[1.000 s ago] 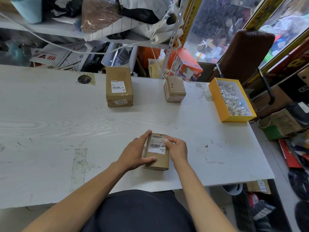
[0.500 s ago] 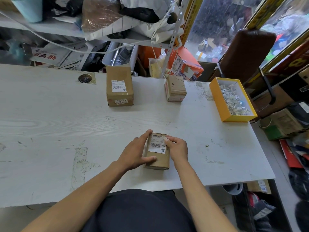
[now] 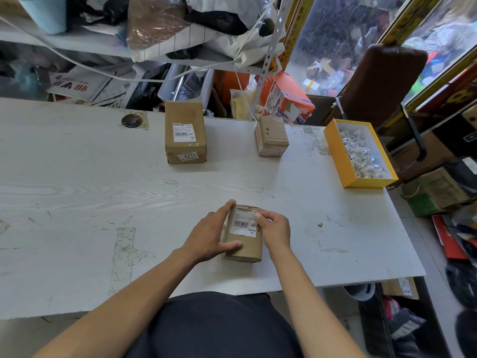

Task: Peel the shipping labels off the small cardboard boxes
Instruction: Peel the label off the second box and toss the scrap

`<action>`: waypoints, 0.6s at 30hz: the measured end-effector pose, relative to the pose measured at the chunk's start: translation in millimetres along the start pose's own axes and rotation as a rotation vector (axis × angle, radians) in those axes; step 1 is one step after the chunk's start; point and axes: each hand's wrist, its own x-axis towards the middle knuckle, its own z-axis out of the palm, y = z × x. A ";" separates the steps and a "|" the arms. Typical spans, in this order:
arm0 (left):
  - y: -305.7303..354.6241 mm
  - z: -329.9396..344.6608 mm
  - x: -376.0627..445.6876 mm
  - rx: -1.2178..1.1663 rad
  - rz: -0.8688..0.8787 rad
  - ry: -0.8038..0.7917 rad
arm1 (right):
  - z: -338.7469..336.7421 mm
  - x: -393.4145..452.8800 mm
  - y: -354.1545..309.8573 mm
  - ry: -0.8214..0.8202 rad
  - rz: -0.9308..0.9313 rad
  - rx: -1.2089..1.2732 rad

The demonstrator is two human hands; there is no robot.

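Observation:
A small cardboard box (image 3: pixel 244 248) lies on the white table (image 3: pixel 77 189) near its front edge, with a white shipping label (image 3: pixel 242 224) stuck on top. My left hand (image 3: pixel 209 236) grips the box from its left side, thumb lying on the near part of the top. My right hand (image 3: pixel 275 228) sits at the box's right side, fingers curled, fingertips picking at the label's upper right corner. The label still lies flat. Farther back stand a taller labelled box (image 3: pixel 185 140) and a smaller worn box (image 3: pixel 272 136).
A yellow open box (image 3: pixel 335 153) filled with crumpled paper scraps stands at the table's right edge. Behind the table are cluttered shelves, an orange carton (image 3: pixel 289 102) and a brown chair (image 3: pixel 379 81). More boxes and bags lie on the floor to the right.
Almost nothing has moved. My right fingertips have shifted slightly at the label's upper right corner; the left hand keeps its hold on the box.

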 end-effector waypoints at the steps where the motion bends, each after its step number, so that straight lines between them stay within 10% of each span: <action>1: 0.1 0.1 -0.3 -0.001 -0.001 -0.001 | -0.1 -0.3 -0.4 0.001 -0.001 -0.004; 18: -2.0 0.7 -0.7 -0.006 0.011 -0.005 | -1.4 -3.7 -4.0 0.007 0.000 -0.009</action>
